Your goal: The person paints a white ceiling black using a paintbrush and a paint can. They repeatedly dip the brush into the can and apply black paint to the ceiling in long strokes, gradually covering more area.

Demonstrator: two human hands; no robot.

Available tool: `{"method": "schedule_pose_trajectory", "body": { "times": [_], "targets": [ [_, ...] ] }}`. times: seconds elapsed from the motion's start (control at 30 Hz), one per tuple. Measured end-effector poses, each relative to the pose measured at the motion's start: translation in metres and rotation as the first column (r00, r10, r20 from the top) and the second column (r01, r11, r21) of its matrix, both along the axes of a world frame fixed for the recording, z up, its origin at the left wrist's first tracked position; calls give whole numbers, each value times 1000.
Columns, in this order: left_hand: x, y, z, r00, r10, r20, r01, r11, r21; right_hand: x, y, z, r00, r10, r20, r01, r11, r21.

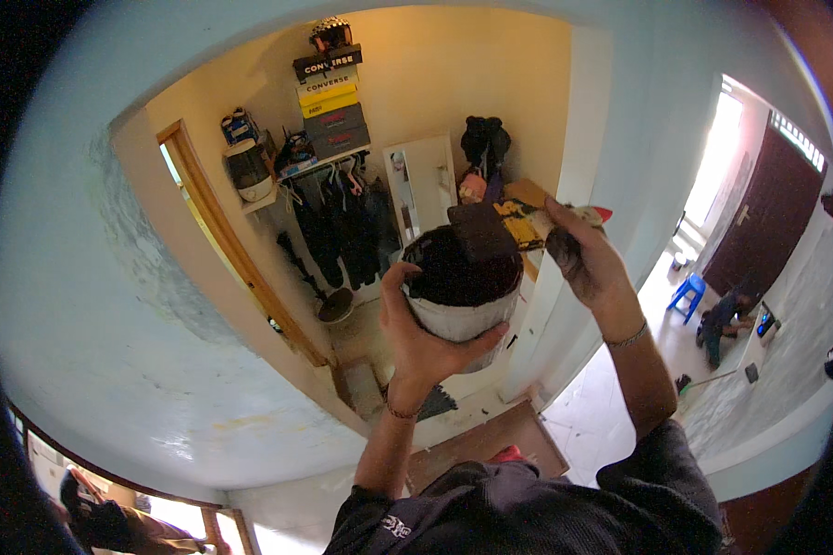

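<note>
A pale bucket (458, 319), dark inside, is grasped around its side by the left hand (426, 338). Above its rim, a wide paintbrush (483, 233) is gripped by the right hand (590, 259). Lettering is printed on boxes (335, 129) stacked toward the right end of a shelf (324, 164); a white mark is borne by the black shirt (518, 509).

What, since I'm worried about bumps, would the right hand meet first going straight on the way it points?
Past the brush the right hand holds, the way looks free nearby; its line seems to run toward the dark bundle beyond, though depth is unclear.
</note>
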State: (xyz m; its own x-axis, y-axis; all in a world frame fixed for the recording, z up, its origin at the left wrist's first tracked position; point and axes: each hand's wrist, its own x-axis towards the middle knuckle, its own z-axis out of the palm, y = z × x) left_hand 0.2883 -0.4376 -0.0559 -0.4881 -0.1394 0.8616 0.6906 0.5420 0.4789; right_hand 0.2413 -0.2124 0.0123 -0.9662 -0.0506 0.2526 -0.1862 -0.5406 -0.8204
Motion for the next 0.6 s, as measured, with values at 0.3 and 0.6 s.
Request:
{"method": "schedule_pose_trajectory", "body": {
  "times": [0.3, 0.6],
  "targets": [
    [-4, -5, -24, 1000, -18, -2, 18, 999, 30, 7, -15, 22, 808, -410, -423, 429, 902, -56],
    [2, 3, -56, 980, -87, 176, 69, 992, 107, -4, -34, 216, 206, -798, -567, 236, 602, -762]
  ]
}}
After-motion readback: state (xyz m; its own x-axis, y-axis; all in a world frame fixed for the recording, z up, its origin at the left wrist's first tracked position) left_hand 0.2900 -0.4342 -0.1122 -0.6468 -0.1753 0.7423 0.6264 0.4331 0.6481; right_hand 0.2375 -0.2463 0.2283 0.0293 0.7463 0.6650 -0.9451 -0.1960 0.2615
